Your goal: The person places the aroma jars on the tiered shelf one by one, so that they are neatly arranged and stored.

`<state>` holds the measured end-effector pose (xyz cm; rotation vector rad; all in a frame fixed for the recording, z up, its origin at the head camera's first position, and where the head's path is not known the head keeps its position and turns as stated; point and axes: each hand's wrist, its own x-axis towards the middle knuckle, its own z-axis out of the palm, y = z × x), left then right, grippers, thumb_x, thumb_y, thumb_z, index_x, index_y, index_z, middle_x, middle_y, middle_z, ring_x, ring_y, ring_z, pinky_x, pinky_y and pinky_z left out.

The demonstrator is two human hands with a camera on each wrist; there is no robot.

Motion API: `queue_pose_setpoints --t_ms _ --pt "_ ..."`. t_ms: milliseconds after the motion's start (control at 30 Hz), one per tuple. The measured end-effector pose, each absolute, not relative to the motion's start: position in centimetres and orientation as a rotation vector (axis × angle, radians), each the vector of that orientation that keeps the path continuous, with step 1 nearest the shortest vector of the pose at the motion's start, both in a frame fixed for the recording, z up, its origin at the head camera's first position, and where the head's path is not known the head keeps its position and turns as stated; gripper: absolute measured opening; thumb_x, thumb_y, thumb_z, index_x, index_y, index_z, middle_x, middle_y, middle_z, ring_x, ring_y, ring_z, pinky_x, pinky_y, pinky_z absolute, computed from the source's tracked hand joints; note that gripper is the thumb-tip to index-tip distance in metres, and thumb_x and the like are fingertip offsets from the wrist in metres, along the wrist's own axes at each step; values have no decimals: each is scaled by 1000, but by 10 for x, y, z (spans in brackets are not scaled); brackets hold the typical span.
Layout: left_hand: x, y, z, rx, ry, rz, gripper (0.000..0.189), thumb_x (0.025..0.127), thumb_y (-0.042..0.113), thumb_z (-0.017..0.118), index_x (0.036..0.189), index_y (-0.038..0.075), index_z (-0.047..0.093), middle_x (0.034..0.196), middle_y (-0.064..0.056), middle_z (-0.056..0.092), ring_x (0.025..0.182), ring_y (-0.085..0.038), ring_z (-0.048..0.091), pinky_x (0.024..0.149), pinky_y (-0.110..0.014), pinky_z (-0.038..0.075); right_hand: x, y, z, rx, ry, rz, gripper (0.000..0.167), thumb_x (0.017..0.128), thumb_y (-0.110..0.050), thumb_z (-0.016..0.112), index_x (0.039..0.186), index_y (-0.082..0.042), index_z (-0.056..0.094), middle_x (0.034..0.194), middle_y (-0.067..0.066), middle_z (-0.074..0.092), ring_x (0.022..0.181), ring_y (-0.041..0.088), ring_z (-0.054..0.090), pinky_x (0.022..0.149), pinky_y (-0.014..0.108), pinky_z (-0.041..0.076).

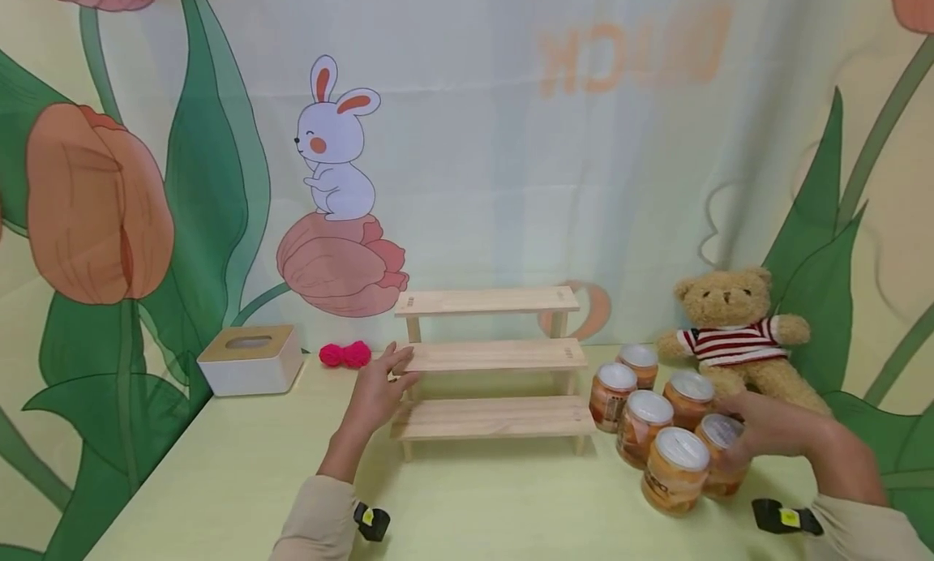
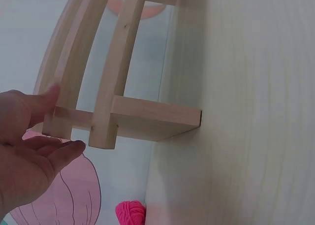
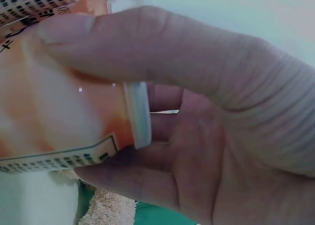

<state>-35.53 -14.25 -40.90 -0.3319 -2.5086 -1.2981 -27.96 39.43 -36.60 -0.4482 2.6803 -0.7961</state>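
Note:
A three-tier wooden display rack (image 1: pixel 496 355) stands at the middle of the table. My left hand (image 1: pixel 378 387) is at the left end of its middle tier; in the left wrist view, the thumb (image 2: pixel 50 96) touches a plank and the other fingers extend loosely past its end. To the right, my right hand (image 1: pixel 775 431) grips an orange-labelled can (image 1: pixel 721 473) with a pale lid. Close up, the thumb presses one side of the can (image 3: pixel 59 107) while fingers lie along the other. Several similar cans (image 1: pixel 674 472) stand grouped beside it.
A teddy bear (image 1: pixel 733 334) in a striped shirt sits behind the cans. Left of the rack lie a pink yarn bundle (image 1: pixel 344 354) and a white tissue box (image 1: pixel 251 370) with a wooden top. A printed curtain (image 1: pixel 474 180) hangs behind the table.

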Motion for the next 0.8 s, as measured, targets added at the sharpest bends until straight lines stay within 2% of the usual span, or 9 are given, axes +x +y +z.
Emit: queue_pose_setpoints --t_ms 167,333,433,600,667,800 --pt "-358 -140 -412 -343 -2520 -1310 50 96 20 69 140 0 56 156 -23 33 120 -37 60 99 -47 50 -281 396 -366 -491 2670 -815 62 74 -17 84 123 12 59 112 12 64 96 24 59 75 38 52" --pt "-358 -138 -411 -334 -2482 -1251 47 94 18 72 134 -4 60 148 -17 48 118 -34 62 97 -45 51 -280 397 -365 -525 2686 -805 55 76 -19 84 119 7 61 109 10 64 93 22 58 72 33 51" --pt "-358 -138 -410 -305 -2477 -1291 47 92 17 73 133 -3 61 144 -15 52 120 -33 61 96 -43 52 -277 400 -364 -509 2695 -778 53 77 -22 84 117 4 61 109 9 63 93 21 57 73 36 50" --pt "-358 -137 -411 -278 -2472 -1351 46 93 15 72 133 -3 60 145 -14 51 121 -32 60 93 -40 55 -270 413 -360 -463 2681 -802 56 84 -24 77 122 12 57 107 11 63 91 22 58 69 36 51" --pt "-358 -136 -410 -275 -2470 -1350 46 93 15 72 133 -3 60 145 -14 51 122 -33 59 94 -41 54 -266 419 -356 -406 2667 -862 64 88 -24 73 127 19 48 108 14 62 90 24 58 68 37 52" --pt "-357 -136 -410 -251 -2466 -1360 46 93 16 72 133 -2 60 145 -13 51 122 -32 60 94 -41 53 -258 424 -346 -214 2659 -981 63 92 -28 70 123 21 44 97 13 60 80 22 57 65 37 52"
